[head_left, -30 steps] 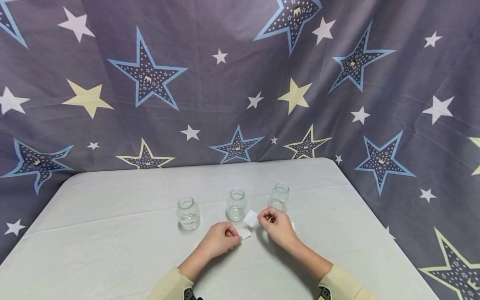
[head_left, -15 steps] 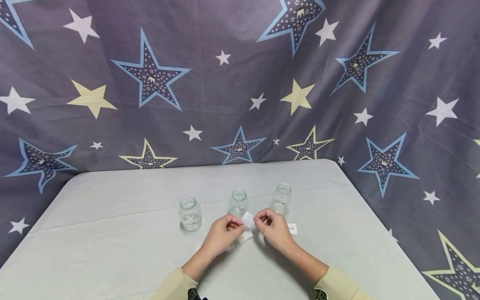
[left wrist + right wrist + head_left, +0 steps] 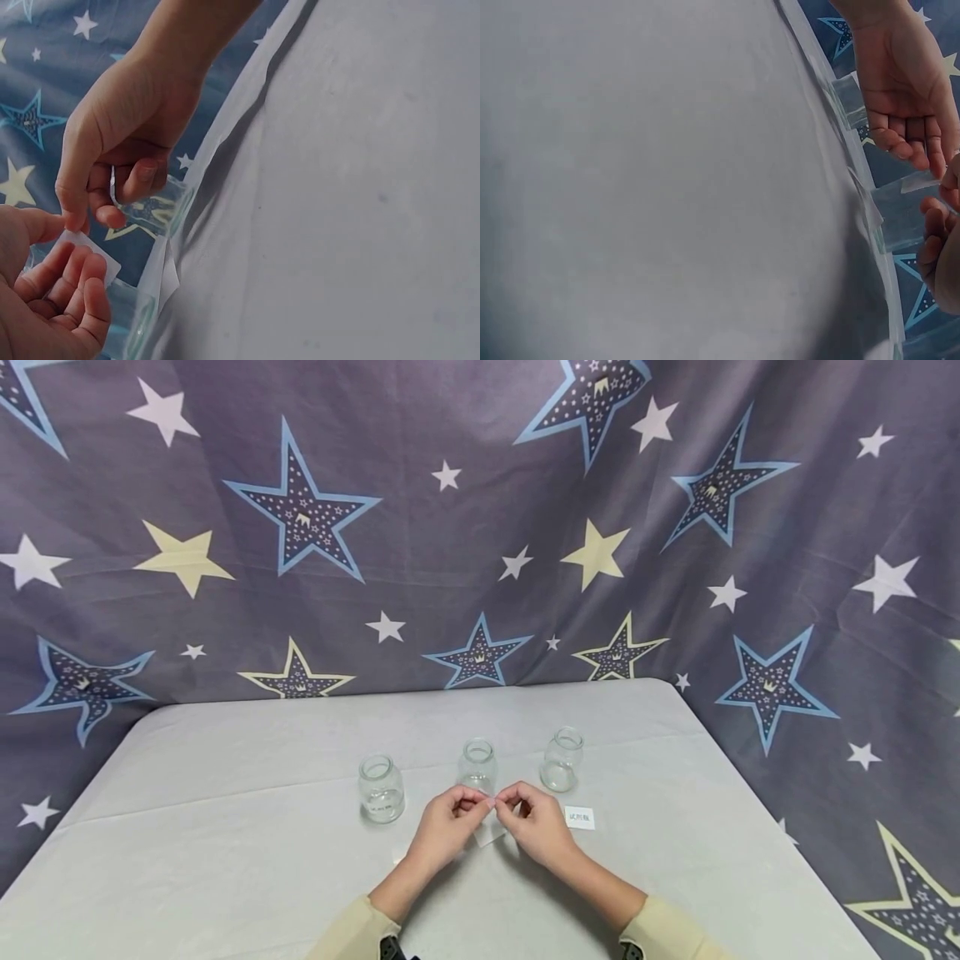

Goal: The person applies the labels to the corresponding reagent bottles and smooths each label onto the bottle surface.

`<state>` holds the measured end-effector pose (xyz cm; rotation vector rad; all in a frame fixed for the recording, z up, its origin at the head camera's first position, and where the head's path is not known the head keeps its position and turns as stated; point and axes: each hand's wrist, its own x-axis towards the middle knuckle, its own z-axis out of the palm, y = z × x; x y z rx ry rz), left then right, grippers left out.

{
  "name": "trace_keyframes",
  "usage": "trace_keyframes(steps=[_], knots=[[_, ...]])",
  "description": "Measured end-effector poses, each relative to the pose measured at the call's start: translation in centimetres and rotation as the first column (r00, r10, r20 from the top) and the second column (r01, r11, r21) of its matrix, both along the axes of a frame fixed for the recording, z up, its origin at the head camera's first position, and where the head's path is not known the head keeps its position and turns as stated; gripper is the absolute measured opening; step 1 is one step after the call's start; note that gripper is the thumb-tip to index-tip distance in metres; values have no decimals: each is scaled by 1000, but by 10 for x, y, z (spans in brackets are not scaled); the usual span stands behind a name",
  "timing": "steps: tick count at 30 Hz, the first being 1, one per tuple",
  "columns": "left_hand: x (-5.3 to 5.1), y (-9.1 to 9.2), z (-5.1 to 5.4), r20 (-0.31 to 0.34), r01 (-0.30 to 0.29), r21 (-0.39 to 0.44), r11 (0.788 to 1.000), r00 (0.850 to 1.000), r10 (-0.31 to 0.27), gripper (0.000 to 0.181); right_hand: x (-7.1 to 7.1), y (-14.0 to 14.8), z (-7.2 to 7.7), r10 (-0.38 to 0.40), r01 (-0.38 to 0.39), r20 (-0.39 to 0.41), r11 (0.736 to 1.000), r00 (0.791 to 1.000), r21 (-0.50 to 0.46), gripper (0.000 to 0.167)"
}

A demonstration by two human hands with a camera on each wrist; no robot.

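Where left hand [image 3: 438, 828] and right hand [image 3: 543, 828] meet, curled fingers [image 3: 73, 199] pinch white paper [image 3: 99, 251].

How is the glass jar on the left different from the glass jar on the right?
The left jar shows dark writing low on its side; the right jar shows none. The left jar stands closer to the person, while the right jar sits farther back. Both are clear, rounded, and have no lid.
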<state>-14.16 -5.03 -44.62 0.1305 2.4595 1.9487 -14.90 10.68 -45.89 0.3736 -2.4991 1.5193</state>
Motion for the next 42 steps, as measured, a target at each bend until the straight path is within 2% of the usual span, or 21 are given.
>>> trace_keyframes(steps=[6,11,16,23,29,42], knots=[[-1,-1,-2,-7,-4,1,1000,1000,4,20,2,-3,2,29,-29,-21,999,999,21,3],[-1,-2,-3,2,-11,14,1000,1000,11,23,4,-4,3,54,-51,-68,997,996,49,4],[0,-3,-4,22,-16,19,1000,1000,16,24,6,-4,1,91,-80,-144,993,985,82,4],[-2,-4,-5,40,-14,-21,1000,999,15,19,6,-3,-2,119,-96,-210,988,970,119,2],[-2,-5,-5,43,-10,-35,999,999,11,16,6,-5,-2,134,-101,-224,983,965,151,4],[-3,-8,-5,57,-24,-97,995,998,30,13,8,-8,0,159,-132,-198,981,967,144,5]])
